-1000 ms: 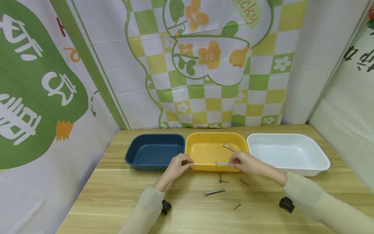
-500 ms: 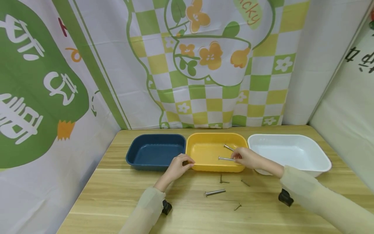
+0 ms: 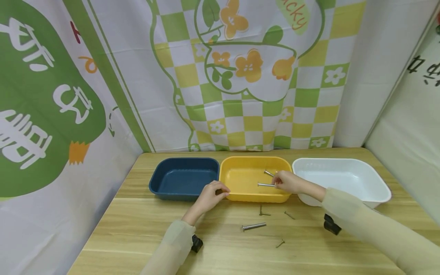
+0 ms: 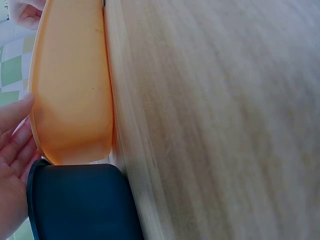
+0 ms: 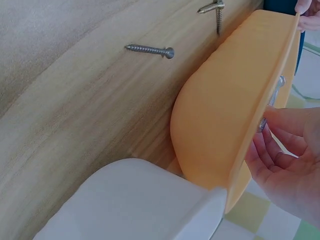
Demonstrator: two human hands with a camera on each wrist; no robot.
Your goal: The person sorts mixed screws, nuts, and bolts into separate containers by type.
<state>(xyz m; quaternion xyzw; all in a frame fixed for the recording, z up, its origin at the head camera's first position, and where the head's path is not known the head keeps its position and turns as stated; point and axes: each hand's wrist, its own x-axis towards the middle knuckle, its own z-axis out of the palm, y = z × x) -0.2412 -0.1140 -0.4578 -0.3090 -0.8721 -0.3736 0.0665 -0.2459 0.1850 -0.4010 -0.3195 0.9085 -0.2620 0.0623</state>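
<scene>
Over the right part of the yellow tray [image 3: 240, 197], my right hand [image 3: 288, 181] pinches a silver bolt [image 3: 266, 185] by its threaded end, its head pointing left. The right wrist view shows the bolt [image 5: 262, 123] between thumb and fingers, just behind the tray's near rim. Another silver bolt [image 3: 269, 173] lies in the tray, partly hidden by the hand. My left hand [image 3: 210, 196] holds the tray's near left corner, its thumb on the rim in the left wrist view.
A dark blue tray [image 3: 183, 197] stands left of the yellow one, a white tray [image 3: 343, 162] right of it. On the wooden table [image 3: 137, 236] in front lie a large silver bolt [image 3: 254, 226] and several small screws, including one screw [image 3: 289, 215] near the right forearm.
My right hand has carried the bolt from the yellow tray's near rim slightly up and inward over the tray. The left hand stays at the corner.
</scene>
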